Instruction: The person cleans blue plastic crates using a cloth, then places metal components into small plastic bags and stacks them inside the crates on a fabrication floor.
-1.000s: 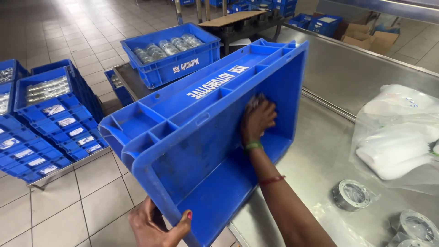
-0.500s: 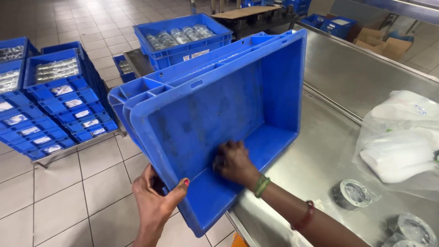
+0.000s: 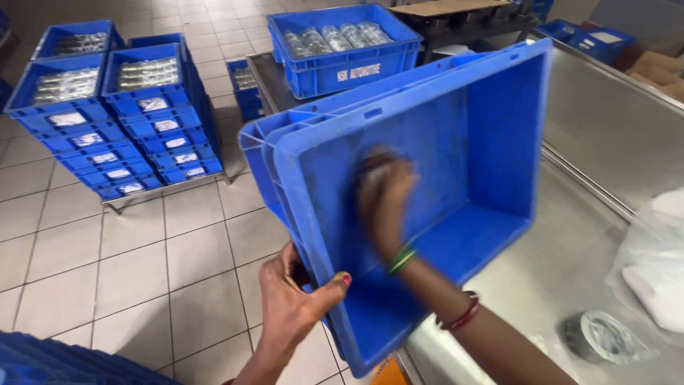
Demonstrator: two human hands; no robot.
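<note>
I hold a large empty blue plastic crate (image 3: 491, 142) tipped on its side, its open face turned toward me, over the edge of a steel table (image 3: 605, 142). My left hand (image 3: 292, 306) grips the crate's lower left rim, thumb on the inside. My right hand (image 3: 385, 199), blurred by motion, lies flat against the crate's inner floor with nothing visible in it. Green and red bangles sit on that wrist and forearm.
Stacked blue crates (image 3: 135, 121) holding bagged parts stand on a low trolley at the left. Another blue crate of clear containers (image 3: 342, 50) sits behind. On the table lie a white plastic bag (image 3: 655, 271) and a wrapped round part (image 3: 598, 335). A tiled floor lies below.
The crate has turned from showing its underside to showing its open inside. My right hand went from the outer base into the crate and now sweeps up its inner floor.
</note>
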